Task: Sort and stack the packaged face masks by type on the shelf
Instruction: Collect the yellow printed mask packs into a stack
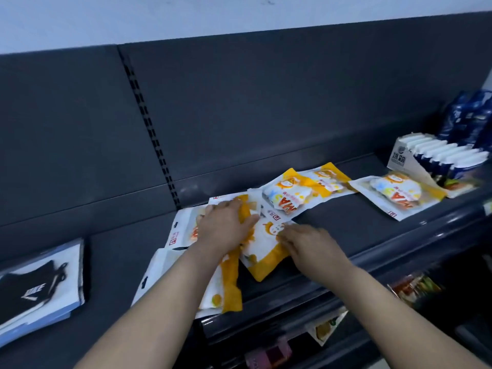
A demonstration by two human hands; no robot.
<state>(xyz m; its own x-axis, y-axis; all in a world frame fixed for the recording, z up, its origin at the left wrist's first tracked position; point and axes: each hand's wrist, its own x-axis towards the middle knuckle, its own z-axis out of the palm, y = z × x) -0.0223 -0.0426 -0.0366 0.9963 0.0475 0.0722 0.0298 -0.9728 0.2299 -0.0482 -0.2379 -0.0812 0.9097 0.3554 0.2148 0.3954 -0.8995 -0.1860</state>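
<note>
Yellow-edged mask packs (262, 251), under flat left hand (226, 225) and right hand (311, 243), reach shelf lip (372, 258).

Orange-and-white mask packets (287, 194) lie flat, overlapping, on the dark shelf (346, 225); black-mask packs (40, 286) stacked far left.

Bare shelf (114, 265) lies open between the black mask stack (40, 286) and the yellow packs (266, 257). A second gap reaches the lone pack (396, 194); a carton (399, 157) blocks the right end.
</note>
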